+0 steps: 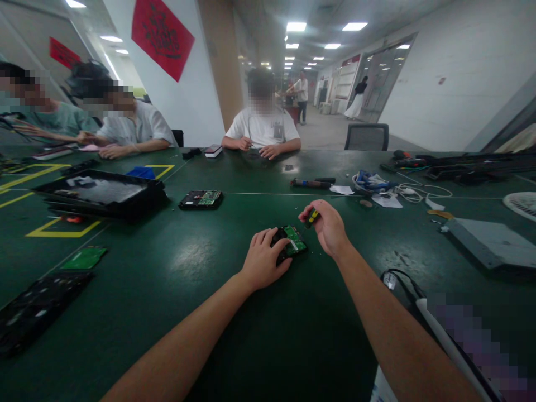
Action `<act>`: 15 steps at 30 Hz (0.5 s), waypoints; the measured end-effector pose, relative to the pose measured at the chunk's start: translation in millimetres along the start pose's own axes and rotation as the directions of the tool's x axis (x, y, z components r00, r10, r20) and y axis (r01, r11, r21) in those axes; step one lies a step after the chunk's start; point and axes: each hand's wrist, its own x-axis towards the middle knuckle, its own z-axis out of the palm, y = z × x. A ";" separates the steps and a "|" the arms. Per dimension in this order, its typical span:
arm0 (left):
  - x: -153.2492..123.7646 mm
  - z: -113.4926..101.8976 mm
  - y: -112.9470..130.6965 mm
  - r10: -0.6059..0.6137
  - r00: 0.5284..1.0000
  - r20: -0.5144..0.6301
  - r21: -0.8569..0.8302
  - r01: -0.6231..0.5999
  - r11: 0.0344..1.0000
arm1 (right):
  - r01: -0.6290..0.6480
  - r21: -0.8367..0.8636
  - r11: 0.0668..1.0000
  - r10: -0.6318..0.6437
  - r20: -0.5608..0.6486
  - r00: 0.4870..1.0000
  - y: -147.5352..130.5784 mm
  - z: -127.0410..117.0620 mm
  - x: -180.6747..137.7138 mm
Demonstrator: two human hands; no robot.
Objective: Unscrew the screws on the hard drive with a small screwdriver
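A hard drive point(295, 239) with a green circuit board facing up lies on the dark green table in front of me. My left hand point(266, 258) grips its left part, fingers over the far side and thumb along the near side, hiding much of the black casing. Just right of the drive, my right hand point(329, 226) is closed around a yellow-and-black screwdriver point(312, 217). The handle shows between the fingers, but I cannot make out the tip. Tiny bits that look like screws point(312, 252) lie beside the drive.
A second drive point(201, 199) lies beyond, left of centre. A black tray point(100, 190) and a green board point(86, 258) are at left. At right lie a grey metal box point(489, 243) and cables point(412, 190). A person point(263, 125) sits opposite; others sit at far left.
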 end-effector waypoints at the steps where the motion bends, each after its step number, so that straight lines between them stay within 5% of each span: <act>1: 1.9 1.0 -0.5 0.000 1.000 -0.003 0.003 0.000 1.000 | 0.003 -0.016 1.000 -0.003 0.008 1.000 -0.2 0.4 -0.2; 15: 3.5 3.7 -1.3 0.001 1.000 -0.020 0.010 -0.001 1.000 | 0.022 -0.081 0.996 -0.022 0.000 1.000 -5.9 4.5 -2.6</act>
